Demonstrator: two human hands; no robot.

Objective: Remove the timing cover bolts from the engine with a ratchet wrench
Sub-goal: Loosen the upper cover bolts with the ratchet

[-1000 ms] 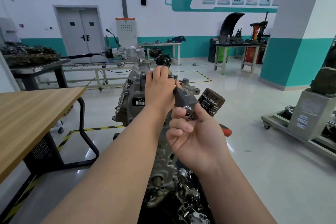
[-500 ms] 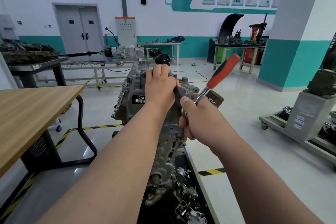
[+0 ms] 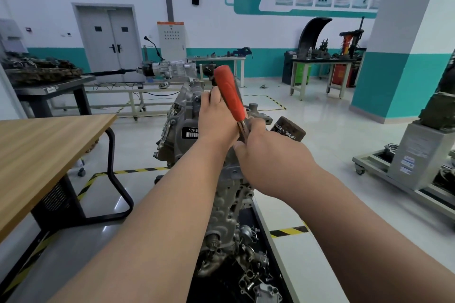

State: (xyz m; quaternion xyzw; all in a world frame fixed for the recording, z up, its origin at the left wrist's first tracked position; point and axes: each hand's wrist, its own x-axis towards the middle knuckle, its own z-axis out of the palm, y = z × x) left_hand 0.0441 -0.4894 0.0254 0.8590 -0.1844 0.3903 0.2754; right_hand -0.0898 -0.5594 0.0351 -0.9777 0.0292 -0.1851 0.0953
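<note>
- The timing cover bolt being worked is hidden under the two hands, at the upper end of the engine [image 3: 177, 128]. Whether the socket sits square on it cannot be seen.
- The ratchet wrench [image 3: 230, 96] stands with its red handle tilted up and away. Its steel shank runs down into the right hand [image 3: 268, 155].
- To do this step well, I would press the socket fully onto the bolt head, keep it square and swing in short arcs, because the left hand [image 3: 216, 120] sits just beside the handle's path.
- A grip this near the head gives little leverage, so a stiff bolt probably needs a hold further out on the red handle.
- The right hand shows its back to the camera and its fingers curl round the shank below the red handle.
- The left hand's fingers curl over the engine's top edge, steadying it. Whether it touches the handle I cannot tell.
- An oil filter [image 3: 289, 129] sits just right of the right hand.
</note>
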